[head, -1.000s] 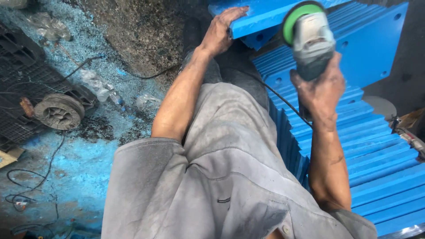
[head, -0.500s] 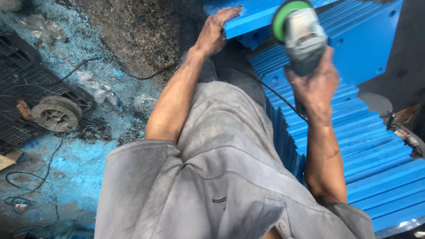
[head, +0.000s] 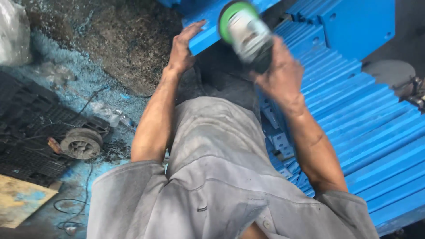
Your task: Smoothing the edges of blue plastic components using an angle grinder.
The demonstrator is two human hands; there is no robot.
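Gripping tight: right hand [head: 283,75] clenching the angle grinder [head: 246,32], blurred, above the blue panel [head: 208,31]; left hand [head: 182,48] lying flat, pressing that panel's edge. Stacked blue slats [head: 367,115] lying alongside. Probably worth bracing the panel firmly, keeping fingers well apart from the green disc guard [head: 230,13].

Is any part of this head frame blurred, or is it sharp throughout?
Head view: the angle grinder and the right hand gripping it are smeared by motion; the left hand on the blue plate and the stacked blue plates look sharper; lighting is even daylight.
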